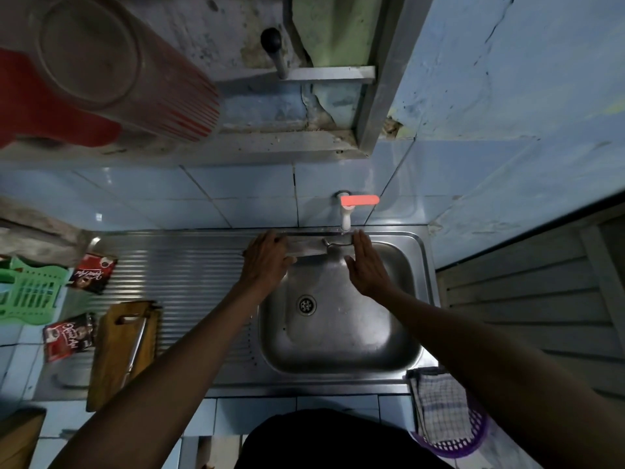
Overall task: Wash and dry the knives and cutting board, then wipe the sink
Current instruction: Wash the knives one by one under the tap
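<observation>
Steel ran through most of what we saw: a square stainless sink with a round drain, and a ribbed draining board to its left. We held a broad-bladed knife level across the sink's far edge, under a white plastic tap with a flat pink lever. Our left hand was closed around the handle end. Our right hand stayed flat and unclenched, fingers straight, its palm against the blade's tip end. Whether water was running we could not tell.

A wooden cutting board lay on the draining board's near left part, with a second knife resting on it. Glossy blue tiles covered the wall behind. A checked cloth lay in a purple basket at the near right. Two red sachets and a green plastic rack sat at the left.
</observation>
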